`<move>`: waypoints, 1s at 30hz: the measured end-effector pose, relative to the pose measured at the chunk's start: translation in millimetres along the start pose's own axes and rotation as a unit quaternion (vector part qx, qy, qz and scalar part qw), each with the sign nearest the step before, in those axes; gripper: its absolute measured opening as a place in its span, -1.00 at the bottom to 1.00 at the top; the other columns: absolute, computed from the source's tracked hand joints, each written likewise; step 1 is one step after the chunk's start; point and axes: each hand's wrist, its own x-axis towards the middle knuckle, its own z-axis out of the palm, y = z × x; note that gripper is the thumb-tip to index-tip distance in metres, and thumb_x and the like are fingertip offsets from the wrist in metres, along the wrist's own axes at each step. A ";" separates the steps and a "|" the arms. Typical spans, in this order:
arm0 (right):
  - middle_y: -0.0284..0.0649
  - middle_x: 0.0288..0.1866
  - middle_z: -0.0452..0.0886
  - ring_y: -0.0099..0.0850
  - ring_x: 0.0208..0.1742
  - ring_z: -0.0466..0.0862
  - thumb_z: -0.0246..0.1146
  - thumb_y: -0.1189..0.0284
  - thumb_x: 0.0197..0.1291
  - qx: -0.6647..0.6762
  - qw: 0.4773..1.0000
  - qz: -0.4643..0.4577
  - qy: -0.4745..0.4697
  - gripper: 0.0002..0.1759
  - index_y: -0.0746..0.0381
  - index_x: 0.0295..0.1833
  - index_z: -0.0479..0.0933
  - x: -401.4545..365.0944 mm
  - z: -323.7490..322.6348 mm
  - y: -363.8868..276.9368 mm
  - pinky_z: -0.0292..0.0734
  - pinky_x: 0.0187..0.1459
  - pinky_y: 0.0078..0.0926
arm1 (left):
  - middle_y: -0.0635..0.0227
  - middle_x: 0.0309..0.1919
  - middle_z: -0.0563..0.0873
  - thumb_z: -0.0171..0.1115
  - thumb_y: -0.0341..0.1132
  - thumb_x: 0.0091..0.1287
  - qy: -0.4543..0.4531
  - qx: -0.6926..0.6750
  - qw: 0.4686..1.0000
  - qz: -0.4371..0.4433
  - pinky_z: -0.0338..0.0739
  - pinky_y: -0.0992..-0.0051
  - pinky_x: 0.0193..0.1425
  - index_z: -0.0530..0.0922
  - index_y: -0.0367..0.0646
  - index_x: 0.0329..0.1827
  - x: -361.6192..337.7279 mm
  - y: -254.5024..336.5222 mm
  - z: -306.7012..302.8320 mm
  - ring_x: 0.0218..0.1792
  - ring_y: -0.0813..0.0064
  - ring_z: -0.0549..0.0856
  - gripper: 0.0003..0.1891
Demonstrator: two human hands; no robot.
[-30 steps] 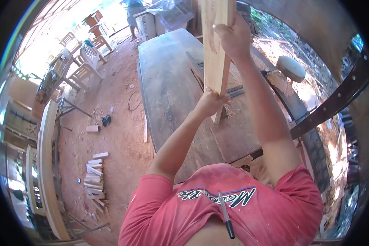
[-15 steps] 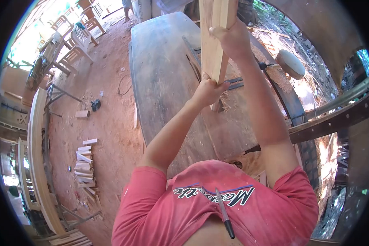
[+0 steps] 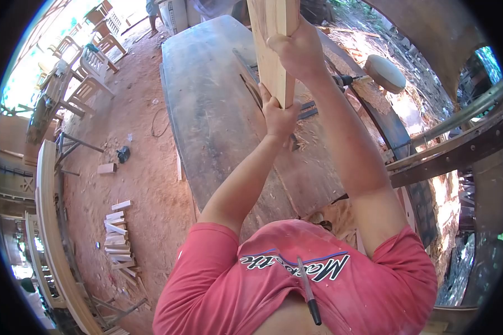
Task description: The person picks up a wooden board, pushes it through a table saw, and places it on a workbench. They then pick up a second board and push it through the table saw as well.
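Observation:
A pale squared wooden beam [image 3: 275, 70] points away from me over a large worn wooden bench [image 3: 207, 111], its far end cut off by the top of the view. My left hand [image 3: 279, 116] is closed round its near end, thumb along the upper left face. Farther up, my right hand [image 3: 300, 51] grips the beam from the right side, thumb over the top. Under and beside the beam, a dark slot with metal strips [image 3: 307, 110] shows in the bench top, with wood shavings [image 3: 303, 139] nearby.
A round pale block-like object [image 3: 384, 73] sits right of the bench, near a dark curved metal beam [image 3: 452, 153]. Several wood offcuts [image 3: 116, 237] lie on the dirt floor. Long planks [image 3: 53, 223] stand at left; wooden chairs [image 3: 92, 64] and another person's leg [image 3: 153, 23] appear farther back.
The view has shifted, so the bench and beam appear farther left. My left hand has turned slightly at the beam's near end; both hands keep their grip.

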 end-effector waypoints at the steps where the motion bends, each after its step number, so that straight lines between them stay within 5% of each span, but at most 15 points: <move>1: -0.07 -0.08 0.76 -0.33 -0.05 0.75 0.28 0.44 0.05 -0.003 1.000 -0.012 0.013 -0.57 0.35 0.07 0.59 0.7 0.6 -0.1 0.59 0.05 -0.34 | -0.59 0.52 0.07 0.39 -0.28 0.00 0.009 -0.006 1.000 0.000 0.28 0.29 0.53 0.71 -0.34 0.01 0.1 1.3 1.0 0.56 -0.26 0.23 -0.52; 5: 0.04 -0.01 0.70 -0.11 0.05 0.73 0.13 0.59 0.07 -0.009 0.999 -0.044 0.016 -0.49 0.35 0.21 0.53 4.2 -9.1 -4.7 0.60 0.10 -0.29 | -0.53 0.53 0.11 0.38 -0.28 -0.02 0.020 0.002 1.000 -0.001 0.30 0.25 0.52 0.65 -0.50 0.00 1.7 -0.5 5.0 0.52 -0.29 0.28 -0.47; 8: 0.03 -0.05 0.71 -0.13 0.07 0.73 0.11 0.60 0.05 -0.034 0.999 0.024 0.025 -0.51 0.35 0.18 0.55 3.6 -9.8 -4.4 0.61 0.10 -0.29 | -0.50 0.53 0.12 0.37 -0.32 0.02 0.048 0.074 0.996 0.034 0.41 0.26 0.43 0.64 -0.46 -0.06 5.1 -13.2 9.1 0.52 -0.24 0.31 -0.56; 15: 0.01 -0.08 0.73 -0.14 0.06 0.74 0.11 0.60 0.05 0.021 0.999 -0.045 0.015 -0.52 0.36 0.15 0.54 11.2 -3.0 0.6 0.62 0.08 -0.28 | -0.50 0.53 0.13 0.36 -0.30 0.05 0.043 0.081 0.995 0.040 0.38 0.24 0.45 0.62 -0.47 -0.01 16.2 -16.4 7.6 0.53 -0.24 0.30 -0.52; 17: 0.00 -0.10 0.73 -0.16 0.04 0.75 0.11 0.59 0.05 0.012 0.997 -0.072 0.036 -0.55 0.36 0.12 0.56 14.0 2.1 3.0 0.63 0.06 -0.28 | -0.41 0.55 0.12 0.36 -0.24 -0.03 0.032 0.064 0.997 0.030 0.30 0.16 0.52 0.51 -0.66 0.14 21.0 -19.2 7.1 0.47 -0.31 0.33 -0.29; 21: -0.01 -0.14 0.72 -0.15 0.01 0.75 0.11 0.59 0.05 -0.020 0.999 -0.010 0.032 -0.57 0.38 0.09 0.57 18.0 4.9 5.2 0.63 0.04 -0.27 | -0.42 0.55 0.12 0.36 -0.24 -0.03 0.034 0.065 0.997 0.023 0.30 0.16 0.52 0.50 -0.67 0.14 26.0 -22.2 6.2 0.47 -0.32 0.33 -0.29; 23: 0.00 -0.17 0.72 -0.15 -0.03 0.75 0.11 0.60 0.03 -0.022 0.997 -0.073 0.031 -0.58 0.40 0.07 0.57 19.9 3.7 10.2 0.63 0.01 -0.27 | -0.43 0.55 0.13 0.37 -0.25 -0.05 0.044 0.066 0.995 0.064 0.31 0.16 0.51 0.50 -0.69 0.11 27.9 -26.9 8.1 0.46 -0.33 0.34 -0.30; 30: 0.04 -0.16 0.72 -0.14 -0.04 0.75 0.11 0.62 0.02 0.021 0.997 -0.069 -0.004 -0.57 0.42 0.07 0.55 28.3 3.9 18.0 0.62 -0.01 -0.28 | -0.46 0.53 0.15 0.37 -0.27 -0.08 0.053 0.075 0.992 0.083 0.34 0.14 0.49 0.50 -0.70 0.06 39.5 -37.5 10.2 0.44 -0.37 0.35 -0.31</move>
